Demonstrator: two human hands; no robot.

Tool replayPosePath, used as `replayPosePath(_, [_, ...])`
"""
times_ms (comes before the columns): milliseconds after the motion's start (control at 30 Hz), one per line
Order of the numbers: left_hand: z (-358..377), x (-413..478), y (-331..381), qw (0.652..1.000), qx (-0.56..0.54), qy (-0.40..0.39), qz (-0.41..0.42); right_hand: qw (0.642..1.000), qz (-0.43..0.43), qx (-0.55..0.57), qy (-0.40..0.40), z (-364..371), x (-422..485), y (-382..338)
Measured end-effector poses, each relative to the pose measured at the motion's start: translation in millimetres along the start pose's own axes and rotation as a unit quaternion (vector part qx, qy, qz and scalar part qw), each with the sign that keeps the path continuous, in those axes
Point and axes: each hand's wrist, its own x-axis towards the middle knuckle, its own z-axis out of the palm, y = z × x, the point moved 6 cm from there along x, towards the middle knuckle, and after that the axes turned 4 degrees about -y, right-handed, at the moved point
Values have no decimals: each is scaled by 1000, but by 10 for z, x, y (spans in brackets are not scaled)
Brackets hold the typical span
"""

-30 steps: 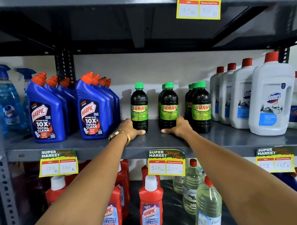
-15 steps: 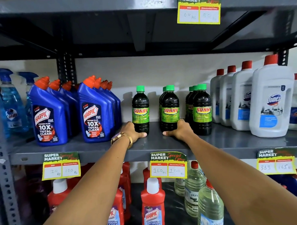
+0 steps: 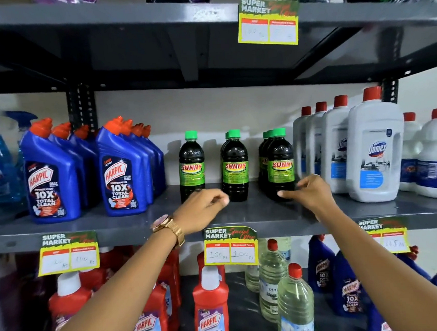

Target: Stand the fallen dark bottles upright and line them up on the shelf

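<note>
Dark liquid is filling each of the green-capped dark bottles (image 3: 235,166), and all of them are standing upright on the grey metal shelf (image 3: 120,223), arranged in 3 files running front to back: a single bottle at the left, a middle file with at least 1 more behind the front bottle, and a right file (image 3: 280,164) showing 3 green caps. Each front bottle is showing a green SUNNY label. The left hand (image 3: 202,210), with a rose-gold watch (image 3: 165,224) on its wrist, is hovering low over the shelf in front of the left and middle files, its grip loosely curled with fingertips (image 3: 224,200) close together and holding nothing. The right hand (image 3: 311,192) is reaching in at the base of the right file, fingers partly curled around nothing; whether the fingertips are touching that bottle I cannot tell. Blue Harpic bottles (image 3: 121,169) with orange caps are standing in rows to the left, and white Domex bottles (image 3: 374,148) with red caps to the right. On the lower shelf, red Harpic bathroom cleaner bottles (image 3: 211,305) and clear bottles (image 3: 295,304) of pale liquid are standing. Yellow price tags (image 3: 230,246) are hanging along the shelf edge.
</note>
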Motion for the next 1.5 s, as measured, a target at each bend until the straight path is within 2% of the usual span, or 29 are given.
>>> replayPosePath(33, [71, 60, 98, 999, 9, -30, 15, 999, 28, -15, -11, -26, 35, 45])
replayPosePath(100, [225, 194, 206, 997, 33, -73, 11, 993, 64, 12, -95, 72, 119, 68])
replayPosePath(167, [361, 283, 211, 994, 61, -95, -4, 988, 48, 22, -145, 213, 177, 11])
replayPosePath(400, [433, 362, 101, 992, 84, -95, -12, 988, 19, -96, -123, 321, 294, -6])
replayPosePath(633, [442, 357, 121, 991, 94, -91, -21, 985, 23, -133, -110, 318, 316, -5])
replayPosePath(1400, [431, 339, 138, 993, 67, -98, -25, 980, 24, -148, -129, 308, 402, 110])
replayPosePath(1500, [424, 332, 165, 992, 74, -100, -31, 985, 20, -136, -105, 267, 346, 53])
